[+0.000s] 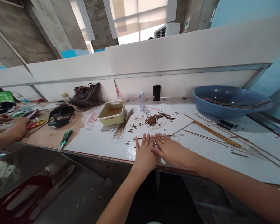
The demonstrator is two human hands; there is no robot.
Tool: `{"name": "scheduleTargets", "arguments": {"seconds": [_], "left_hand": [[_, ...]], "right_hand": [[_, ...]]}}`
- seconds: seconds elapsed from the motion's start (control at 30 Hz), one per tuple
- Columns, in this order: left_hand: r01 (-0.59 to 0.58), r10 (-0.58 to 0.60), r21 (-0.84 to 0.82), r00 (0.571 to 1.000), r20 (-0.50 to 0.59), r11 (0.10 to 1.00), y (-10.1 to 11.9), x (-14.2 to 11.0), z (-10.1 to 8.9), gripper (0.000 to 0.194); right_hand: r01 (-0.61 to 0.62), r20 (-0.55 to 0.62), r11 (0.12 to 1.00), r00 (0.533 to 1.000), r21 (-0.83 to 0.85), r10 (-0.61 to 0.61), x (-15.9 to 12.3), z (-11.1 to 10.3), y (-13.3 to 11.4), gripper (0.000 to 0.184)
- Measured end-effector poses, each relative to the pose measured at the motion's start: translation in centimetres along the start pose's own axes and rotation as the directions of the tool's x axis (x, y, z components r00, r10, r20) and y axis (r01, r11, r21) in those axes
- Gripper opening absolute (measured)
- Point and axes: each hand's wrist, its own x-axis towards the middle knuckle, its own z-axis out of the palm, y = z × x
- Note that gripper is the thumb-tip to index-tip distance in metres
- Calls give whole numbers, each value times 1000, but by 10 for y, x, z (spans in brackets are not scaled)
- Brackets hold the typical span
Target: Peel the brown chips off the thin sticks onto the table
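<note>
My left hand [144, 152] lies flat, palm down, fingers stretched out on the white sheet [100, 143] near the table's front edge. My right hand [171, 149] lies flat beside it, fingers spread, its thumb touching the left hand. A thin stick [175, 135] lies across the sheet at the fingertips; whether the hands press on it I cannot tell. Just beyond the fingers is a small heap of brown paste and crumbs [154, 119]. A fanned bundle of thin sticks [122, 124] lies to the left of it.
A cream tray [112, 112], a small water bottle [142, 100] and a black phone [156, 92] stand at the back. A blue basin [231, 100] with sticks is at right, long sticks [214, 133] before it. Another person's hands [16, 126] work at far left, near scissors and a black headset [60, 114].
</note>
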Motion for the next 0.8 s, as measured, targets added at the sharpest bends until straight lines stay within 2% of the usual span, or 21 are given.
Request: {"name": "scheduleTargets", "arguments": {"seconds": [0.1, 0.23, 0.33, 0.53, 0.8], "left_hand": [[36, -35, -14, 999, 34, 999, 1, 18, 1, 67], [20, -21, -28, 1000, -8, 999, -1, 6, 10, 67], [6, -7, -30, 999, -35, 1000, -3, 2, 16, 67], [65, -65, -22, 998, 0, 998, -8, 35, 10, 66], [2, -2, -8, 998, -58, 1000, -13, 5, 20, 66]], "right_hand": [[-11, 48, 1000, 999, 28, 10, 14, -4, 2, 98], [-33, 27, 998, 999, 57, 32, 4, 4, 1, 105], [-21, 3, 999, 1000, 40, 21, 0, 9, 1, 102], [-45, -9, 998, 999, -35, 45, 32, 3, 14, 98], [-9, -73, 999, 997, -43, 5, 2, 23, 12, 108]]}}
